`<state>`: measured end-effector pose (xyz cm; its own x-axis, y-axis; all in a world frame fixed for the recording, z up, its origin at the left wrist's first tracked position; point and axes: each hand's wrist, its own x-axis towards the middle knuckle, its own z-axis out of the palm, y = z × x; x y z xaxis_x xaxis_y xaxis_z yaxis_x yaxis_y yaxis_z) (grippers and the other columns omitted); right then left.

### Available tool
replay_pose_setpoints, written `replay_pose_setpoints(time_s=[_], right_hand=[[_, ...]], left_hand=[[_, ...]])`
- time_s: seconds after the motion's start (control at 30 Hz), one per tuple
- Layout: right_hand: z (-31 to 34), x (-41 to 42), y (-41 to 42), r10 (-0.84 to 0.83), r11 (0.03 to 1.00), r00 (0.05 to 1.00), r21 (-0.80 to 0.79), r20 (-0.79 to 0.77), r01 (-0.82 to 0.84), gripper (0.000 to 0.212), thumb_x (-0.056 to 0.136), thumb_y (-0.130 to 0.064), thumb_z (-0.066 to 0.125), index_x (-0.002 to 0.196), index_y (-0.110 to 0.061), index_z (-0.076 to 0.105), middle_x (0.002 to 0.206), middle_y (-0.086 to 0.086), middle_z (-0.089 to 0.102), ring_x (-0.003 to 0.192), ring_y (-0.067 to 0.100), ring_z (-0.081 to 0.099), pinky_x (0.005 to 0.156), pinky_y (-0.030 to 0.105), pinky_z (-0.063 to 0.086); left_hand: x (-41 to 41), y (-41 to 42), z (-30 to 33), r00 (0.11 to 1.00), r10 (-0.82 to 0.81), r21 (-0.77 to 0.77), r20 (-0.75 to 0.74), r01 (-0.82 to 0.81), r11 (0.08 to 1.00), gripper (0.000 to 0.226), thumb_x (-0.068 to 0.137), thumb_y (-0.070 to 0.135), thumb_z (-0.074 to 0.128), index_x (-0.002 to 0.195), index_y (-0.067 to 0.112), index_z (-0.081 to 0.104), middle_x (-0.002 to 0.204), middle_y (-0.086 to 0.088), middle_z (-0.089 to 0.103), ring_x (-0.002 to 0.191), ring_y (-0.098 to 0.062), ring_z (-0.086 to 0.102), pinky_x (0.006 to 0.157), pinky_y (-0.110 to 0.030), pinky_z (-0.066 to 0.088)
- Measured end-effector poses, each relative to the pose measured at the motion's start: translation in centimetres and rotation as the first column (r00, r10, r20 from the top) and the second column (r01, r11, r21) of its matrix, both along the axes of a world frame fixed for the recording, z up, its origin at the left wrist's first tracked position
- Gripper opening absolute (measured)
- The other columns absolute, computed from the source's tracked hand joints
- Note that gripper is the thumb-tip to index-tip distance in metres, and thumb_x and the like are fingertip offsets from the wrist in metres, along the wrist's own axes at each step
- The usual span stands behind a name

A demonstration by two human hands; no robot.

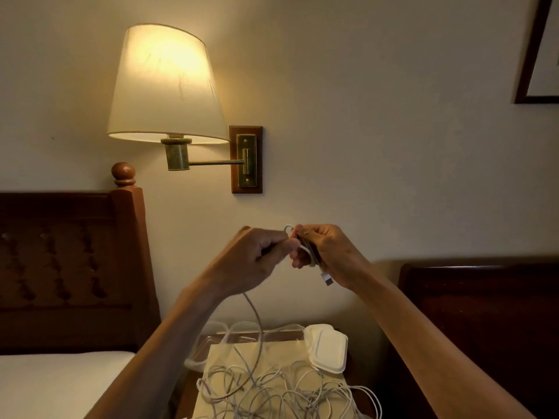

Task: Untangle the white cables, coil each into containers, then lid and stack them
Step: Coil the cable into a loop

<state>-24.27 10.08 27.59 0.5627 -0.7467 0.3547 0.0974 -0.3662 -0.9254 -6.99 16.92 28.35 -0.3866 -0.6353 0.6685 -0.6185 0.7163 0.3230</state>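
Tangled white cables [281, 391] lie heaped nearest the camera on a pale sheet covering the small wooden tabletop [187, 397], their loops spilling over its right edge. Behind the heap sit clear plastic containers [211, 343] and a stack of white rounded lids [328, 347], close to the wall. This tabletop is hemmed in: a dark wooden headboard [69, 267] and white bed [54, 385] to the left, another dark wooden panel [484, 313] to the right. Open room lies above, where both forearms rise and meet in front of the wall below the lit wall lamp [166, 86]. The left hand [257, 255] is clenched, pinching one white strand that trails down to the heap. The right hand [323, 252] grips a small coiled bundle of cable [311, 252], a plug end [327, 279] hanging beneath it.
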Motion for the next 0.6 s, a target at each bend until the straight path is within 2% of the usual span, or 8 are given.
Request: replay_pose_setpoints(time_s=[0.1,0.3,0.4,0.5,0.6], right_hand=[[-0.1,0.2,0.5,0.003,1.000,1.000,-0.007,-0.014,-0.003,0.037,0.104,-0.023,0.036,0.087,-0.005,0.064,0.066,0.005,0.066,0.056,0.015,0.062,0.058,0.023,0.053],[-0.5,0.4,0.7,0.005,0.999,1.000,0.037,-0.027,-0.004,0.041,0.106,-0.024,0.031,0.090,-0.006,0.063,0.061,0.005,0.060,0.052,0.015,0.056,0.055,0.023,0.050],[-1.4,0.6,0.9,0.011,0.997,1.000,0.075,-0.017,-0.009,0.040,0.107,-0.025,0.030,0.090,-0.006,0.062,0.059,0.004,0.059,0.051,0.014,0.054,0.055,0.022,0.049],[-2.0,0.6,1.4,0.068,0.980,0.993,0.182,0.101,-0.086,0.040,0.107,-0.023,0.028,0.086,-0.007,0.058,0.055,0.001,0.047,0.048,0.011,0.043,0.051,0.021,0.040],[-1.2,0.5,1.7,0.145,0.945,0.969,0.263,0.202,-0.196,0.039,0.107,-0.024,0.028,0.085,-0.009,0.056,0.059,0.001,0.048,0.052,0.011,0.044,0.055,0.021,0.042]], left_hand=[[0.1,-1.0,-0.1,0.996,0.056,-0.133,-0.067,-0.064,0.989,0.031,0.098,0.033,0.049,0.067,0.038,0.048,0.053,0.016,0.044,0.046,-0.012,0.046,0.048,-0.019,0.036],[0.0,-2.7,-0.9,0.963,0.141,-0.200,-0.228,-0.188,0.962,0.033,0.099,0.031,0.051,0.066,0.024,0.050,0.052,0.011,0.044,0.047,-0.012,0.045,0.049,-0.017,0.034],[0.2,-3.1,-0.4,0.937,0.187,-0.186,-0.296,-0.249,0.951,0.035,0.098,0.029,0.051,0.063,0.028,0.047,0.051,0.010,0.042,0.048,-0.010,0.044,0.048,-0.016,0.033],[0.9,-3.9,-0.4,0.932,0.245,-0.120,-0.268,-0.285,0.951,0.038,0.098,0.035,0.050,0.062,0.023,0.048,0.052,0.005,0.044,0.048,-0.010,0.042,0.049,-0.025,0.036],[1.0,-4.1,-0.8,0.930,0.219,-0.061,-0.295,-0.247,0.967,0.039,0.099,0.033,0.050,0.063,0.020,0.049,0.054,0.003,0.045,0.050,-0.008,0.040,0.050,-0.019,0.034]])
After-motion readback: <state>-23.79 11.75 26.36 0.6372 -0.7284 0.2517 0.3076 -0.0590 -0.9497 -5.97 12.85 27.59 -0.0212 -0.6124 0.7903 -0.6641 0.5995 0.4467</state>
